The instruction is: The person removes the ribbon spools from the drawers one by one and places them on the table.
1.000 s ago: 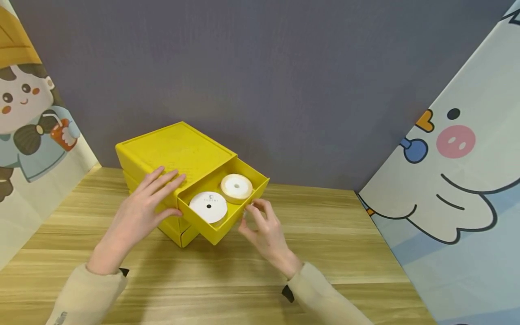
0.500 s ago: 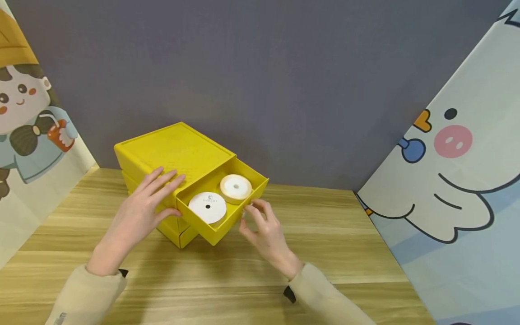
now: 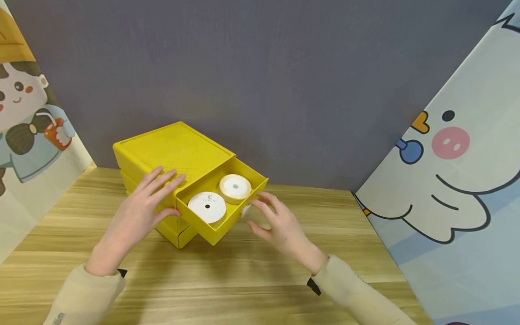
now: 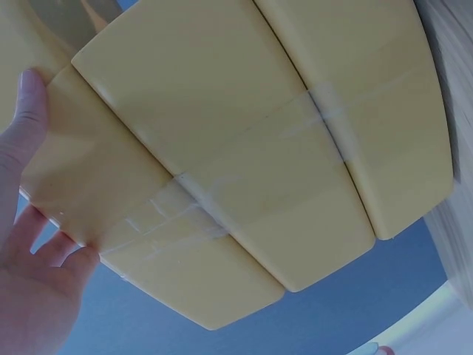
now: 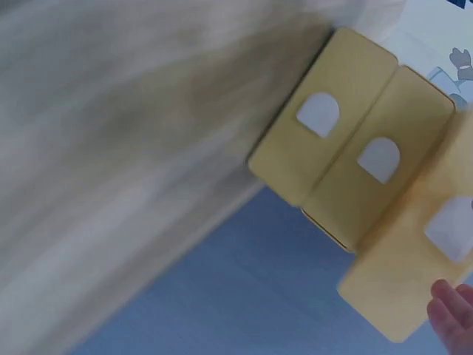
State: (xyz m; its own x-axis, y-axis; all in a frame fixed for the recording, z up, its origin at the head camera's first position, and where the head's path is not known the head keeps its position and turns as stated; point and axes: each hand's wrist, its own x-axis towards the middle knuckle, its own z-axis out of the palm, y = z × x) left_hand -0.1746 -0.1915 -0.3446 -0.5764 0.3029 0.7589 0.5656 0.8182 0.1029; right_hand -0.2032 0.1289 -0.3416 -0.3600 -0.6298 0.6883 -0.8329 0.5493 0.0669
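Observation:
A yellow set of stacked drawers [image 3: 174, 151] stands on the table, its top drawer [image 3: 221, 232] pulled out. Inside lie two ribbon spools, a white-faced one [image 3: 207, 207] near the front corner and a cream-edged one [image 3: 235, 187] behind it. My left hand [image 3: 140, 210] rests on the unit's top corner with fingers spread, thumb by the drawer's edge. In the left wrist view that hand [image 4: 41, 281] lies along the side panels, which are crossed by clear tape [image 4: 177, 211]. My right hand [image 3: 282, 225] is just off the drawer's front, fingers loosely bent beside its white tab handle [image 3: 245, 210].
Two lower drawers [image 5: 351, 126] with white tabs are closed in the right wrist view. A grey-blue wall [image 3: 284, 90] stands behind the unit. Cartoon-printed panels [image 3: 459, 180] flank both sides. Wood-grain table [image 3: 325, 212] extends to the right.
My right hand has let go of the drawer's tab handle and moved slightly right. The left hand keeps its place, and the drawer stays pulled out.

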